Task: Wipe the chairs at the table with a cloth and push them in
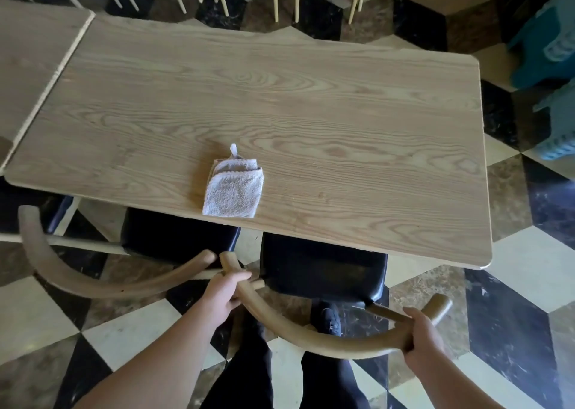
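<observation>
Spanning most of the view, one wood-grain bench [280, 97] butts against a second bench [34, 53] at the left, both standing on a floor [525, 271] of black, cream and brown tiles. Two chairs with curved wooden backrests and black seats sit along the near edge: the left chair [77, 271] with its seat tucked partly under the bench, and the right chair [311, 340] with its seat [323, 268] also partly beneath the edge. Both hands hold the right chair's backrest, the left hand [222, 290] curled around its left end and the right hand [420, 337] gripping near its right end. Two dark trouser legs and one dark shoe [325, 316] show below the backrest. One folded grey cloth [231, 189] lies on the bench near the front edge, apart from both hands.
</observation>
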A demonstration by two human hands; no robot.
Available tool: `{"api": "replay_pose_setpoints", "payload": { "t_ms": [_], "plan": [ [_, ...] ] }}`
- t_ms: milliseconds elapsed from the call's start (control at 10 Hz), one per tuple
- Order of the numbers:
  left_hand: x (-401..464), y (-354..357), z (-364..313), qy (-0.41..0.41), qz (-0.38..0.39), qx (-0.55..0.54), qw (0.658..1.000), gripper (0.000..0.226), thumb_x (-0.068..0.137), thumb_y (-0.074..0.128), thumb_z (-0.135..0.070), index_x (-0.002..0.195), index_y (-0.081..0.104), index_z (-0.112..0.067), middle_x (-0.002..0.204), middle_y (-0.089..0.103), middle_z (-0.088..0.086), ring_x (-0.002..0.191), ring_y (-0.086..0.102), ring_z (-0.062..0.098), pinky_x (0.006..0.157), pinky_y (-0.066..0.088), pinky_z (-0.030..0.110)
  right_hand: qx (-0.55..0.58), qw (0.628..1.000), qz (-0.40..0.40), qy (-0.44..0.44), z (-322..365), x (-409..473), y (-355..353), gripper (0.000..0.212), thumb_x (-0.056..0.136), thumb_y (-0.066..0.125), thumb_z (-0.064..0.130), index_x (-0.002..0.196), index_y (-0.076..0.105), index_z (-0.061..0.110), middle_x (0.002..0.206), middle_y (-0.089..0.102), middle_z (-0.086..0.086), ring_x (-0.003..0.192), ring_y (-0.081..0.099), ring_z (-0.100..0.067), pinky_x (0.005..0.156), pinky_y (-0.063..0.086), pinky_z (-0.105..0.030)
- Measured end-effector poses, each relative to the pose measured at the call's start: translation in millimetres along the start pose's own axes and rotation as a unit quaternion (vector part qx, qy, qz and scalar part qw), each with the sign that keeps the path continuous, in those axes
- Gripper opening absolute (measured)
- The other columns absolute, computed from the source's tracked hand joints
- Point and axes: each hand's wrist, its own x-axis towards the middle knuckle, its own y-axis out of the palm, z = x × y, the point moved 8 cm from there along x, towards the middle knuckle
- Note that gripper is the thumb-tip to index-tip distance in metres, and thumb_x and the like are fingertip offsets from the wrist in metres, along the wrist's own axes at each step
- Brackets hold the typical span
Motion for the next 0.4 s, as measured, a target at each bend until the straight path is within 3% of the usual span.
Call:
{"api": "replay_pose_setpoints", "payload": {
  "t_ms": [100, 200, 300, 400],
  "plan": [
    [-15, -14, -5, 0.035, -0.022, 0.138, 0.99, 0.044, 0.085, 0.073, -0.035, 0.119, 0.053, -0.015, 0.107, 0.061, 0.003, 0.098, 0.063, 0.021, 0.078, 0.055, 0.035, -0.026, 0.999, -0.035, -0.032, -11, -28, 3, 0.046, 0.089, 0.068, 0.03, 0.122, 0.054, 0.001, 0.087, 0.061, -0.016, 0.069, 0.061, -0.028, 0.058, 0.049, -0.038],
    [-33, -18, -20, 0.11, 0.022, 0.36, 0.926, 0.021, 0.09, 0.058, -0.039, 0.097, 0.056, -0.019, 0.081, 0.056, -0.005, 0.081, 0.065, 0.02, 0.058, 0.043, 0.028, -0.043, 0.993, -0.076, -0.074, -39, -67, 15, 0.07, 0.087, 0.07, 0.028, 0.142, 0.037, -0.001, 0.116, 0.06, -0.026, 0.099, 0.064, -0.041, 0.084, 0.052, -0.047],
    [-42, -27, -34, 0.195, 0.067, 0.541, 0.815, 0.027, 0.089, 0.048, -0.041, 0.072, 0.05, -0.02, 0.066, 0.051, 0.0, 0.062, 0.054, 0.016, 0.055, 0.033, 0.03, -0.015, 0.991, -0.072, -0.115, -71, -106, 40, 0.08, 0.083, 0.078, 0.036, 0.144, 0.042, -0.003, 0.133, 0.058, -0.029, 0.116, 0.061, -0.043, 0.099, 0.049, -0.049],
    [-47, -63, -45, 0.245, 0.091, 0.589, 0.765, 0.025, 0.087, 0.046, -0.039, 0.084, 0.058, -0.018, 0.08, 0.063, 0.0, 0.075, 0.06, 0.017, 0.066, 0.041, 0.032, -0.022, 0.991, -0.055, -0.119, -126, -151, 85, 0.076, 0.092, 0.064, 0.047, 0.139, 0.044, -0.008, 0.127, 0.059, -0.031, 0.107, 0.064, -0.042, 0.092, 0.049, -0.048]
  ]
}}
